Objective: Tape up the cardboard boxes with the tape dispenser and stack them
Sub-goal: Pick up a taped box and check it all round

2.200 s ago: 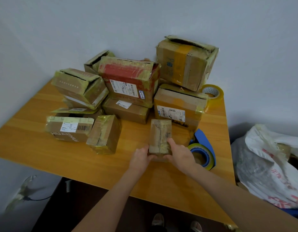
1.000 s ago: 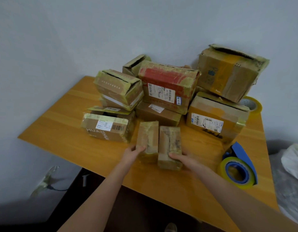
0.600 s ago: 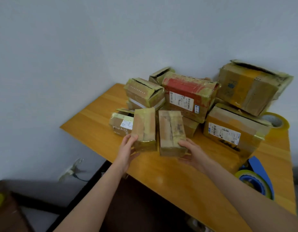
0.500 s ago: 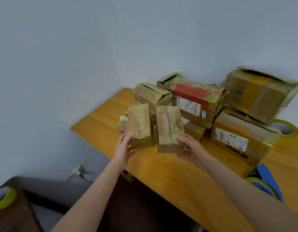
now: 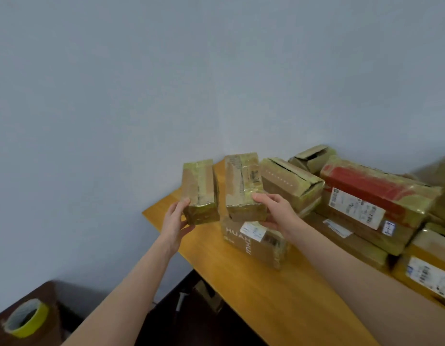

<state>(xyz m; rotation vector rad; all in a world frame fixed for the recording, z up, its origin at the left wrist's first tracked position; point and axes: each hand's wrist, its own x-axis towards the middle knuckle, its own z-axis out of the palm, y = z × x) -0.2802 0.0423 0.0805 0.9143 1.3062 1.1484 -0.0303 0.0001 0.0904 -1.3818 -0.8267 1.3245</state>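
Observation:
I hold two small taped cardboard boxes in the air above the left end of the wooden table (image 5: pixel 286 290). My left hand (image 5: pixel 175 221) grips the left small box (image 5: pixel 199 188) at its near end. My right hand (image 5: pixel 276 213) grips the right small box (image 5: pixel 242 183) the same way. The two boxes are a little apart, side by side. Below them a labelled box printed HUA (image 5: pixel 254 245) lies on the table. The tape dispenser is out of view.
More taped boxes crowd the table's right: a tan box with a slit top (image 5: pixel 289 183), an open box behind (image 5: pixel 314 156), a red-topped box (image 5: pixel 374 196), a labelled box (image 5: pixel 429 270). A yellow tape roll (image 5: pixel 26 318) lies on a dark surface at lower left. Walls meet behind.
Both hands have lifted the two small boxes off the table and carried them left, over the table's left end. My view has swung left and up; the blue dispenser left the frame.

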